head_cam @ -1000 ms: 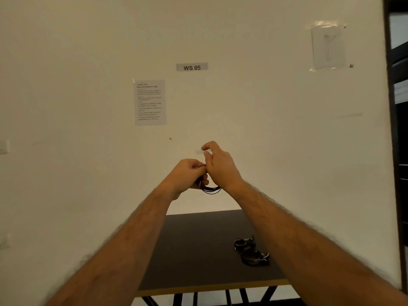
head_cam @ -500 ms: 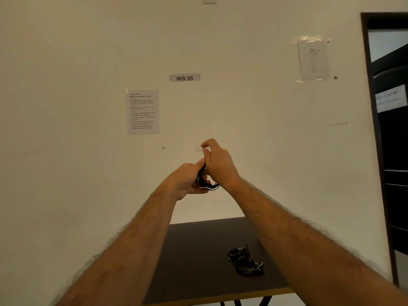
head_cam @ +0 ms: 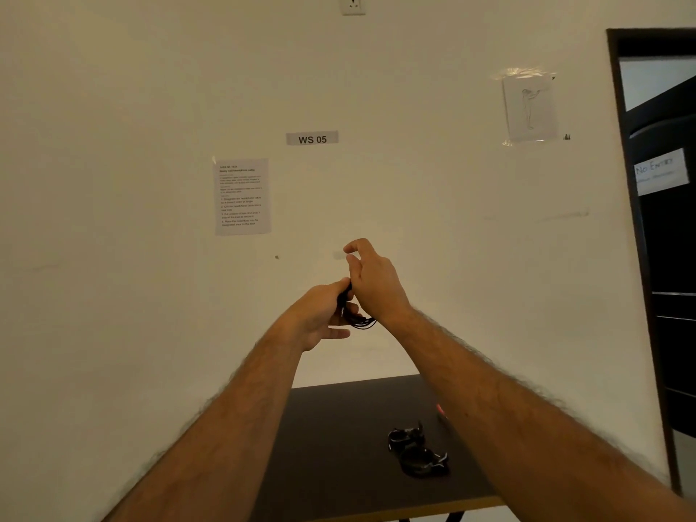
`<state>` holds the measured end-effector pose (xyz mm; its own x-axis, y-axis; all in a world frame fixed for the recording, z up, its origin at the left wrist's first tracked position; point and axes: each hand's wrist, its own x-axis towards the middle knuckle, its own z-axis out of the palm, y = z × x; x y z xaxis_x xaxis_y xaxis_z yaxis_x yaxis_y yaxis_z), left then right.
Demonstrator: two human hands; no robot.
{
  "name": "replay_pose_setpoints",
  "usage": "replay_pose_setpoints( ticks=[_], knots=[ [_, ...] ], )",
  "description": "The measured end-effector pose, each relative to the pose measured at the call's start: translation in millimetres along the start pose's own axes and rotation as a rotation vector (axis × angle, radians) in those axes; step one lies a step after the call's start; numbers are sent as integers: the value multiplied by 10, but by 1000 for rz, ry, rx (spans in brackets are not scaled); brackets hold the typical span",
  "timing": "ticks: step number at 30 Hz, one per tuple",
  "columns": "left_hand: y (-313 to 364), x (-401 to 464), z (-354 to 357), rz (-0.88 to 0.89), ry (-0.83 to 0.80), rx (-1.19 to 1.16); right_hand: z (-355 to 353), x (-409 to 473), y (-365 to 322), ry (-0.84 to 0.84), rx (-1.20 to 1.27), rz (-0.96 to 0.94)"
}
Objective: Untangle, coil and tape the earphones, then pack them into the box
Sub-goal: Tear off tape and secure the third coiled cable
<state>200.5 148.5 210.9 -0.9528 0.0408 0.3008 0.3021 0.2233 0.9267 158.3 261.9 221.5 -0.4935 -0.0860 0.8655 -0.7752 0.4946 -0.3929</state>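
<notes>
Taping step, by my judgement: the left hand point(head_cam: 324, 314) grips the coiled earphones point(head_cam: 359, 321) held up above the desk point(head_cam: 339, 446); the right hand point(head_cam: 373, 284) pinches clear tape point(head_cam: 339, 255). Next, wrap it round the coil.

Cream wall point(head_cam: 113, 182), dark table point(head_cam: 331, 446), doorway point(head_cam: 659, 220)

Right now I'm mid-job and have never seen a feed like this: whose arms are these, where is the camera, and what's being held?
No machine here: the arms belong to a person, filmed by a wide-angle camera worn on the head, looking forward. The left hand grips a black earphone coil raised before the wall. The right hand touches the coil and pinches what may be clear tape; too faint to be sure. Below, a dark table holds two more coiled bundles. No box is in view.
</notes>
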Motion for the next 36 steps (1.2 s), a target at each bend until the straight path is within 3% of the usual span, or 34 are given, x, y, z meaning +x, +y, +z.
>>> replay_pose_setpoints(
  ticks=[10, 16, 24, 28, 36],
  knots=[
    [-65, -29, 18, 16, 4, -10, 79, -78, 75, 56, -45, 22],
    [-45, -39, 83, 231, 129, 114, 83, -64, 29, 102, 73, 44],
    [-38, -47, 51, 328, 161, 215, -155, -29, 41, -155, 444, 206],
    [-23, -31, 37, 313, 153, 271, -377, 22, 81, -183, 401, 213],
    [-18, 8, -19, 301, 115, 337, -880, 70, 82, -308, 131, 28]
  ],
)
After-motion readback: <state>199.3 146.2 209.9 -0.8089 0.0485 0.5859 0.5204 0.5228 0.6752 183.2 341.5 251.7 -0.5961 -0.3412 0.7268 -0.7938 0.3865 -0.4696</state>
